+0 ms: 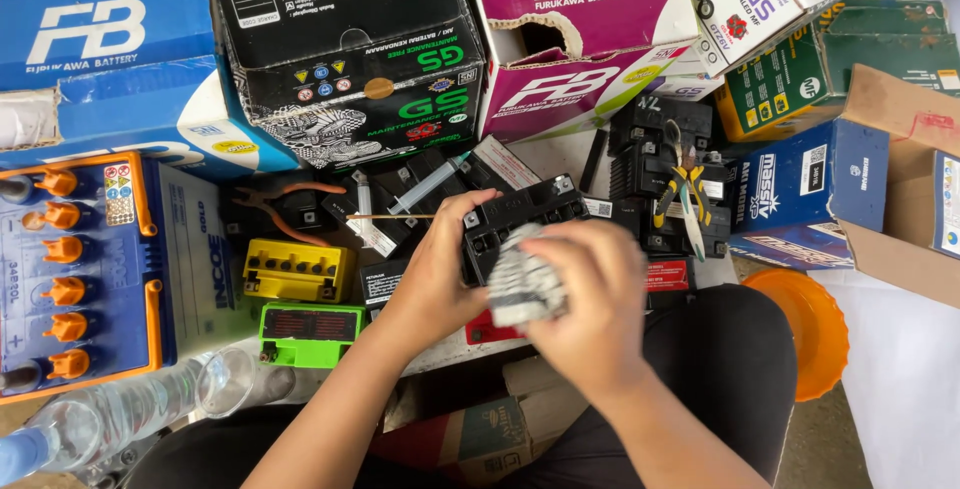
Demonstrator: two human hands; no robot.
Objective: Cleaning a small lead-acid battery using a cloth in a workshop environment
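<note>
1. Hands at work over a cluttered floor: the left hand [432, 279] grips the near left side of a small black battery [520, 219], holding it up above the person's lap.
2. The right hand [590, 299], blurred, is clenched around a grey cloth [522, 284] pressed against the front face of the battery.
3. Just left of the left hand lie a yellow battery [297, 270] and, nearer the person, a green battery [310, 335], side by side on the floor.
4. A plastic syringe [428, 186] and orange-handled pliers [285, 211] rest on dark battery cases behind the hands.
5. Yellow-handled pliers [686, 194] lie across a stack of black batteries [660, 164] to the right of the held battery.
6. A large blue battery with orange caps [75, 269] sits at far left; a clear plastic bottle [120, 414] lies below it.
7. Cardboard cartons ring the scene: a black box [350, 49], a magenta box [580, 39] and a blue box [100, 59].
8. An orange bowl [805, 324] shows beside the person's right knee.
</note>
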